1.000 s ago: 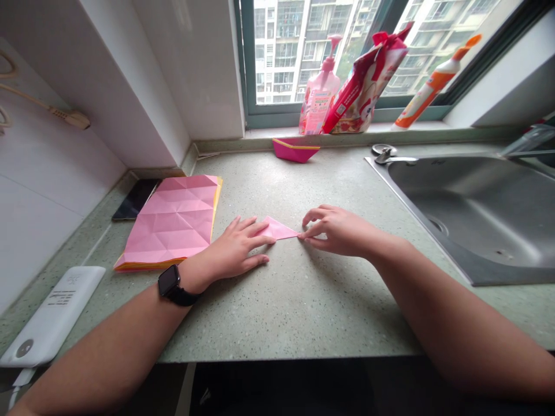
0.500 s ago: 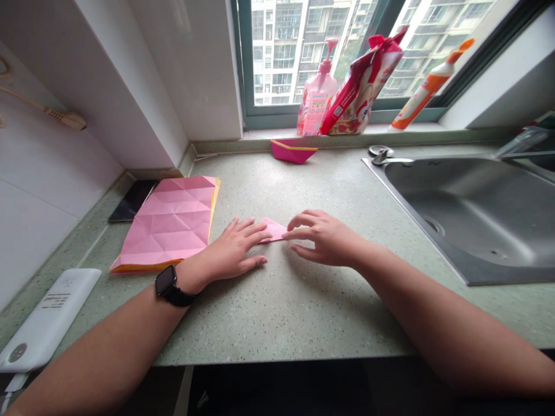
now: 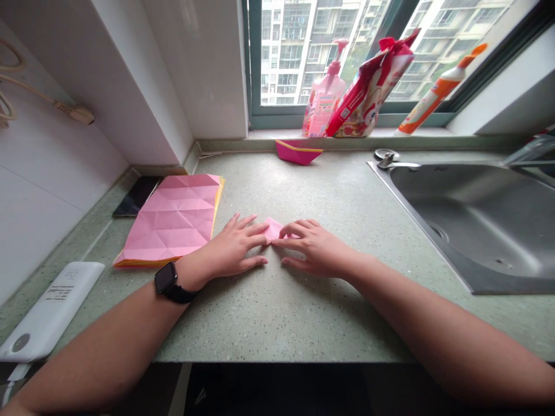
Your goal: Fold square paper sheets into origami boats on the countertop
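A small folded pink paper lies on the green speckled counter, mostly covered by both hands. My left hand lies flat with its fingers spread, holding down the paper's left part. My right hand rests over the paper's right part, its fingers bent and the fingertips pressing the folded edge beside my left fingertips. A black watch is on my left wrist.
A stack of creased pink and yellow sheets lies to the left, beside a dark phone. A white power bank sits near the front left edge. A folded magenta paper boat, soap bottles and a pouch stand by the window. The steel sink is on the right.
My right hand has slid left across the pink paper, folding its right tip over toward my left fingers. The visible paper has shrunk. My left hand has stayed put.
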Demonstrator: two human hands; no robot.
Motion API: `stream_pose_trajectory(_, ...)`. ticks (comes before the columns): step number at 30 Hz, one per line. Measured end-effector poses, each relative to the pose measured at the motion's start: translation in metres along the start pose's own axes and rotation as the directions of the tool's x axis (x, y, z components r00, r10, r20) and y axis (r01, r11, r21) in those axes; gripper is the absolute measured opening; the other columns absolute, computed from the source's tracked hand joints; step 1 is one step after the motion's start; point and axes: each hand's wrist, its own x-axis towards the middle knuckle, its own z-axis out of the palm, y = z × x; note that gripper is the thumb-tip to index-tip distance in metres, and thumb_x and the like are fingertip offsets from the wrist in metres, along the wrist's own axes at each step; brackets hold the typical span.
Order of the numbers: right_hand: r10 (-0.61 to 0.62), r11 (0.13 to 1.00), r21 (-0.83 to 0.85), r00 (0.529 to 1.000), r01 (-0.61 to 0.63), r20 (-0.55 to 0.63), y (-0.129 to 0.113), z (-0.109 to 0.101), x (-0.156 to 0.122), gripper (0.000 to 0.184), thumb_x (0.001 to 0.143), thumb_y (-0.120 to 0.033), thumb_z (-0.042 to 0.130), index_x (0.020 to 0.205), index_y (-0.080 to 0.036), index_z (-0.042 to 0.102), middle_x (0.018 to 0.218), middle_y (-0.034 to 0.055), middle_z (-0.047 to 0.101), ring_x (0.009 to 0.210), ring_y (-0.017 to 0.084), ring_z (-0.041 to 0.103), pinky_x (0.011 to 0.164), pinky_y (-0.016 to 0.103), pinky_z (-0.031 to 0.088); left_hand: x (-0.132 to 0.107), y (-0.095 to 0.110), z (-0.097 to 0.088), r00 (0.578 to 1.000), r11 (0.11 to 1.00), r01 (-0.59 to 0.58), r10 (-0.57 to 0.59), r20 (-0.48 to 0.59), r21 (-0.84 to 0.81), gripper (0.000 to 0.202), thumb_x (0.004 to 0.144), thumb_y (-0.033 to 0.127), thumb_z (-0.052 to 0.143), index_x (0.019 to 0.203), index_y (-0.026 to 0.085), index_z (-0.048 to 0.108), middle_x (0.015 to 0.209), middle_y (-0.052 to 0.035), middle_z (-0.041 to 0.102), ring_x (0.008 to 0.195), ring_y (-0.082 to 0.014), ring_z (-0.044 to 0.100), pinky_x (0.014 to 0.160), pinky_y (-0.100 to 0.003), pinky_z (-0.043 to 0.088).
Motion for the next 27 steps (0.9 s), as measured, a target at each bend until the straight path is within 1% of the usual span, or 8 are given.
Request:
stream_pose_trajectory(4,0.014,1.0,-0.01,1.0,-0.014,0.019,-0.002,0.0,0.002,0.038,0.105,-0.041,0.076,0.143,-0.034,0.079,0.131,0.0098,0.076,0.116,0.03,0.066,0.105,0.049,0.052,-0.004,0.0,-0.006,0.999,0.995,0.002,0.001,-0.036,0.096,0.04,0.108,0.051,0.075,0.145,0.035,0.077,0.178,-0.0103,0.049,0.167,-0.0442,0.04,0.137,-0.076,0.022)
stream_pose_trajectory(6,0.014,1.0,-0.009,1.0,-0.014,0.025,-0.003,0.0,0.002,0.037,0.106,-0.039,0.076,0.142,-0.034,0.079,0.13,0.0095,0.077,0.114,0.03,0.067,0.104,0.048,0.052,-0.007,0.0,-0.011,0.999,0.992,-0.003,0.007,-0.036,0.128,0.038,0.107,0.047,0.076,0.144,0.037,0.078,0.178,-0.0099,0.049,0.165,-0.0443,0.043,0.137,-0.077,0.022)
stream_pose_trajectory(9,0.012,1.0,-0.017,1.0,-0.012,0.027,-0.003,-0.001,0.002,0.037,0.106,-0.037,0.076,0.142,-0.033,0.079,0.129,0.0096,0.077,0.114,0.03,0.067,0.103,0.048,0.052,-0.012,0.001,-0.017,1.0,0.988,-0.005,0.009,-0.024,0.156,0.032,0.107,0.04,0.077,0.139,0.036,0.081,0.176,-0.0096,0.052,0.164,-0.0437,0.044,0.136,-0.078,0.022)
stream_pose_trajectory(12,0.014,1.0,-0.015,1.0,-0.014,0.028,-0.003,-0.001,0.001,0.037,0.105,-0.036,0.077,0.141,-0.033,0.079,0.13,0.0095,0.077,0.115,0.03,0.067,0.103,0.049,0.052,-0.015,0.001,-0.022,1.0,0.983,0.007,-0.003,-0.024,0.184,0.026,0.107,0.037,0.076,0.131,0.035,0.084,0.172,-0.0089,0.057,0.161,-0.0431,0.046,0.135,-0.076,0.025)
stream_pose_trajectory(17,0.014,1.0,0.006,0.999,-0.014,0.036,-0.002,-0.002,0.001,0.036,0.105,-0.035,0.077,0.142,-0.033,0.079,0.131,0.009,0.077,0.114,0.03,0.068,0.103,0.049,0.053,-0.02,0.002,-0.026,0.998,0.978,0.055,-0.056,-0.001,0.202,0.022,0.108,0.04,0.075,0.126,0.036,0.087,0.167,-0.0102,0.061,0.158,-0.0455,0.048,0.131,-0.078,0.028)
stream_pose_trajectory(20,0.013,1.0,0.009,0.999,-0.013,0.042,-0.002,-0.002,0.001,0.035,0.106,-0.035,0.076,0.141,-0.034,0.079,0.13,0.0085,0.077,0.115,0.03,0.068,0.103,0.049,0.053,-0.023,0.001,-0.028,0.997,0.981,0.078,-0.08,0.007,0.175,0.021,0.106,0.043,0.076,0.122,0.038,0.088,0.166,-0.0081,0.063,0.156,-0.0439,0.05,0.131,-0.074,0.03)
stream_pose_trajectory(23,0.011,1.0,0.011,0.999,-0.012,0.045,-0.001,-0.003,0.001,0.035,0.106,-0.034,0.075,0.141,-0.035,0.079,0.131,0.0086,0.077,0.115,0.03,0.067,0.103,0.049,0.053,-0.026,-0.001,-0.03,0.997,0.985,0.082,-0.083,-0.002,0.149,0.017,0.105,0.044,0.078,0.115,0.038,0.09,0.161,-0.0066,0.066,0.153,-0.0417,0.053,0.131,-0.07,0.031)
stream_pose_trajectory(27,0.013,1.0,0.016,0.999,-0.014,0.05,0.0,-0.003,0.001,0.036,0.106,-0.034,0.076,0.142,-0.035,0.078,0.132,0.0085,0.077,0.116,0.03,0.067,0.104,0.049,0.053,-0.029,-0.001,-0.032,0.996,0.986,0.085,-0.086,-0.001,0.143,0.016,0.105,0.045,0.077,0.11,0.037,0.09,0.158,-0.0076,0.068,0.148,-0.0415,0.057,0.129,-0.069,0.033)
